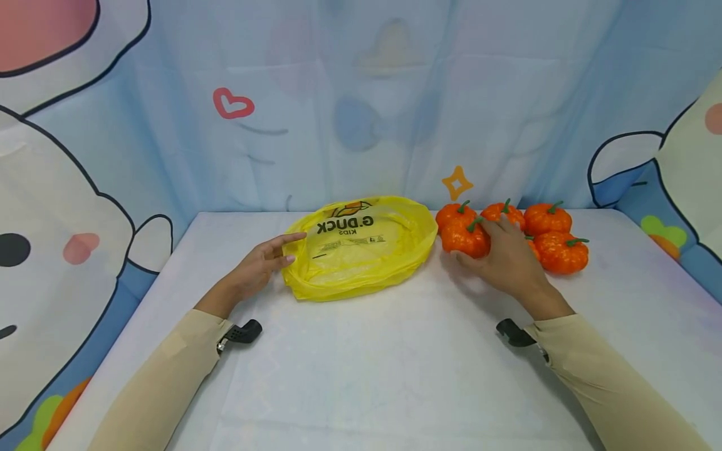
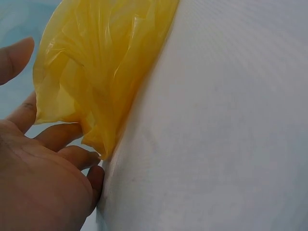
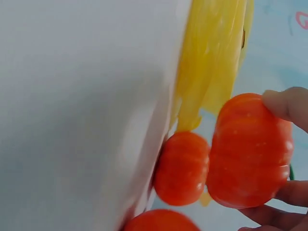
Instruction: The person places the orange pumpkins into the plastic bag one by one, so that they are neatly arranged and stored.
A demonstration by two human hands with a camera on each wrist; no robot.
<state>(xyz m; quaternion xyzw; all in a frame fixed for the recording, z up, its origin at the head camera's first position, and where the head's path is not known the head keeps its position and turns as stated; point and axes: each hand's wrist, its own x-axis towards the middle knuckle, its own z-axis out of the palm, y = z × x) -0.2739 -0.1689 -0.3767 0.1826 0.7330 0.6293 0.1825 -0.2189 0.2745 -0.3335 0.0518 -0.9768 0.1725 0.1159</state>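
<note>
A yellow plastic bag (image 1: 361,250) printed "G.DUCK KIDS" lies on the table, left of a group of small orange pumpkins. My left hand (image 1: 262,266) is at the bag's left end with its fingers extended; in the left wrist view the fingers (image 2: 60,137) reach along the bag's edge (image 2: 96,67) and the thumb stands apart. My right hand (image 1: 510,260) grips one orange pumpkin (image 1: 465,239) with a green stem. In the right wrist view thumb and fingers lie around that pumpkin (image 3: 251,151), raised off the table beside another pumpkin (image 3: 182,168).
Several other pumpkins (image 1: 561,252) cluster at the back right of the white table (image 1: 361,369), close by my right hand. A printed blue cloth (image 1: 361,106) hangs behind the table's back edge.
</note>
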